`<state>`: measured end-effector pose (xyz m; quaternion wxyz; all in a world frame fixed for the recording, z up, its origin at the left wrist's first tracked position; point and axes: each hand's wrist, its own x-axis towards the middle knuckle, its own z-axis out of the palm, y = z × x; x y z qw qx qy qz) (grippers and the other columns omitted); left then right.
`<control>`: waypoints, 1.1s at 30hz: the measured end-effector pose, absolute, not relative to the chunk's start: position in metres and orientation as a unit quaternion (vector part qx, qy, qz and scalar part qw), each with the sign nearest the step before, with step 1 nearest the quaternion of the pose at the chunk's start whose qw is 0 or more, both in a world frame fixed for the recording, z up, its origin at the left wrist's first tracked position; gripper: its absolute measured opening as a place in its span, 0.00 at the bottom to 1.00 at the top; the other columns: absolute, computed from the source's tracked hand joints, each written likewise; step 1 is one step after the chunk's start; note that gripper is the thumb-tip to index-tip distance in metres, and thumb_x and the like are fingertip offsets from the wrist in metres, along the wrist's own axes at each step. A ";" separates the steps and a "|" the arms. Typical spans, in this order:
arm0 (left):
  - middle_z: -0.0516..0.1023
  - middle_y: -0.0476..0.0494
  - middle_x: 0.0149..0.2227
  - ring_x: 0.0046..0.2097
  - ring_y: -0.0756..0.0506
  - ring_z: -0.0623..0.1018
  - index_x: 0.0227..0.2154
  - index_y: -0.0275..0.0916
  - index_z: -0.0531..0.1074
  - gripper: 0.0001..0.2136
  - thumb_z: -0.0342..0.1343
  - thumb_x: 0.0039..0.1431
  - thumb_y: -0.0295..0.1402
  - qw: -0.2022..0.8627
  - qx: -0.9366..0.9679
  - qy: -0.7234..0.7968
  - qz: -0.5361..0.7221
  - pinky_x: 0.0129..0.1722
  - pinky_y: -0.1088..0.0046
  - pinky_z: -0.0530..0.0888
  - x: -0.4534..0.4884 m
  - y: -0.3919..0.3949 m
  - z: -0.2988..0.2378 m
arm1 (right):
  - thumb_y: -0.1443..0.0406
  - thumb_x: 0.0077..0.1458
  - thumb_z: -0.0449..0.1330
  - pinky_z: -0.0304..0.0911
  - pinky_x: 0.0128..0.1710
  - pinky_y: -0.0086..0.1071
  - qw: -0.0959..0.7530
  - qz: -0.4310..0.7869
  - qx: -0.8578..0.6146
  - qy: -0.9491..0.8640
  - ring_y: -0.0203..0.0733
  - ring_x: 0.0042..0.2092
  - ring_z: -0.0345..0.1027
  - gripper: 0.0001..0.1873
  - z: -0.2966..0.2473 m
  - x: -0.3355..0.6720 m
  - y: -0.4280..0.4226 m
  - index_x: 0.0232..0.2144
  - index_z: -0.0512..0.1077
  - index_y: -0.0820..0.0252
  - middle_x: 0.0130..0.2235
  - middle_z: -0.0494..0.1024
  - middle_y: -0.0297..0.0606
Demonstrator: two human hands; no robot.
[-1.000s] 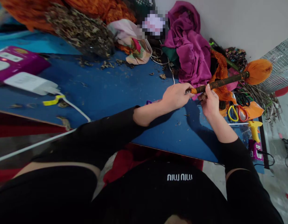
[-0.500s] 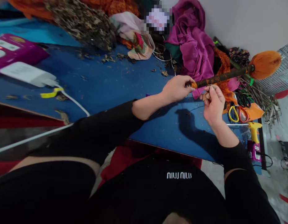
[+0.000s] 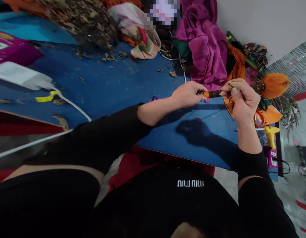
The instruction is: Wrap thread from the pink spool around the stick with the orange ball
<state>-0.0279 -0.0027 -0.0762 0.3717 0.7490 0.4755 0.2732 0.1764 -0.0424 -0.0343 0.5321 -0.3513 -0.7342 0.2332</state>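
Observation:
A dark wrapped stick (image 3: 213, 94) with an orange fabric bulb (image 3: 275, 84) at its far end is held level above the blue mat (image 3: 113, 89). My left hand (image 3: 188, 94) is closed on the stick's near, orange-tipped end. My right hand (image 3: 242, 99) is wrapped in a fist round the middle of the stick, hiding that stretch, with the thumb on top.
Purple cloth (image 3: 207, 46), orange cloth and a patterned bundle (image 3: 140, 36) are heaped at the back. Dried leaves (image 3: 81, 19) lie back left. Scissors (image 3: 259, 119), a yellow glue gun (image 3: 271, 135) and twigs (image 3: 289, 110) sit right. A white adapter with cable (image 3: 24, 77) lies left.
My right hand rose from under the stick and slid outward along it, closing into a fist round its middle. The stick's bulb end dropped lower. My left hand stayed put.

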 end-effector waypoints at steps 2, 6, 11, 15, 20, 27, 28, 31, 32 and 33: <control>0.82 0.48 0.31 0.32 0.47 0.73 0.42 0.41 0.88 0.15 0.61 0.55 0.36 0.375 0.749 0.476 0.269 0.35 0.69 0.66 -0.028 -0.004 -0.075 | 0.49 0.68 0.62 0.80 0.40 0.35 0.530 0.230 -0.328 -0.748 0.37 0.39 0.79 0.16 -0.035 0.176 -0.041 0.39 0.82 0.51 0.39 0.81 0.34; 0.80 0.49 0.29 0.29 0.49 0.70 0.44 0.40 0.88 0.16 0.62 0.55 0.35 0.379 0.745 0.484 0.259 0.33 0.69 0.64 -0.027 -0.005 -0.075 | 0.45 0.68 0.60 0.81 0.52 0.46 0.513 0.206 -0.325 -0.767 0.44 0.47 0.80 0.21 -0.041 0.176 -0.033 0.39 0.82 0.52 0.39 0.81 0.36; 0.78 0.50 0.27 0.29 0.49 0.69 0.42 0.38 0.88 0.15 0.62 0.55 0.34 0.392 0.751 0.464 0.257 0.31 0.70 0.62 -0.026 -0.005 -0.076 | 0.43 0.69 0.57 0.79 0.58 0.53 0.481 0.221 -0.313 -0.789 0.48 0.52 0.81 0.24 -0.050 0.177 -0.027 0.41 0.82 0.51 0.42 0.80 0.39; 0.80 0.49 0.28 0.30 0.48 0.72 0.44 0.39 0.87 0.16 0.60 0.56 0.35 0.360 0.779 0.457 0.235 0.31 0.70 0.63 -0.026 -0.007 -0.074 | 0.43 0.70 0.54 0.77 0.62 0.55 0.470 0.205 -0.325 -0.795 0.48 0.54 0.80 0.25 -0.055 0.176 -0.023 0.42 0.82 0.51 0.44 0.81 0.39; 0.87 0.44 0.41 0.41 0.41 0.82 0.56 0.46 0.84 0.21 0.59 0.60 0.35 0.295 0.803 0.495 0.150 0.40 0.68 0.72 -0.023 -0.014 -0.067 | 0.44 0.72 0.53 0.75 0.65 0.53 0.458 0.170 -0.375 -0.788 0.48 0.57 0.78 0.25 -0.062 0.183 -0.009 0.45 0.81 0.51 0.47 0.83 0.40; 0.87 0.39 0.51 0.55 0.33 0.83 0.56 0.42 0.82 0.21 0.51 0.66 0.36 0.186 0.859 0.461 0.125 0.52 0.58 0.77 -0.022 -0.023 -0.064 | 0.49 0.74 0.51 0.75 0.64 0.48 0.388 0.158 -0.421 -0.804 0.46 0.57 0.78 0.22 -0.067 0.191 -0.001 0.48 0.80 0.51 0.49 0.83 0.40; 0.87 0.38 0.51 0.55 0.32 0.84 0.56 0.41 0.81 0.21 0.51 0.67 0.36 0.173 0.864 0.457 0.123 0.52 0.58 0.78 -0.022 -0.024 -0.064 | 0.50 0.74 0.51 0.75 0.64 0.48 0.379 0.156 -0.426 -0.807 0.46 0.57 0.78 0.21 -0.067 0.190 -0.002 0.48 0.80 0.51 0.49 0.83 0.40; 0.87 0.37 0.48 0.51 0.32 0.85 0.64 0.40 0.74 0.24 0.52 0.67 0.37 0.143 0.866 0.462 0.125 0.49 0.58 0.78 -0.022 -0.026 -0.064 | 0.52 0.74 0.51 0.75 0.64 0.48 0.359 0.140 -0.434 -0.814 0.46 0.56 0.78 0.19 -0.065 0.189 -0.004 0.48 0.80 0.51 0.49 0.83 0.41; 0.87 0.37 0.47 0.50 0.32 0.85 0.66 0.40 0.71 0.25 0.53 0.67 0.37 0.136 0.866 0.464 0.127 0.48 0.58 0.78 -0.023 -0.027 -0.064 | 0.52 0.74 0.51 0.75 0.63 0.48 0.355 0.133 -0.436 -0.816 0.46 0.56 0.78 0.19 -0.064 0.188 -0.005 0.47 0.80 0.51 0.50 0.83 0.41; 0.87 0.37 0.48 0.49 0.33 0.85 0.68 0.41 0.69 0.26 0.53 0.68 0.38 0.131 0.867 0.463 0.129 0.48 0.59 0.78 -0.023 -0.028 -0.063 | 0.53 0.74 0.51 0.75 0.63 0.47 0.353 0.127 -0.436 -0.818 0.45 0.55 0.78 0.19 -0.063 0.188 -0.006 0.47 0.80 0.51 0.50 0.83 0.41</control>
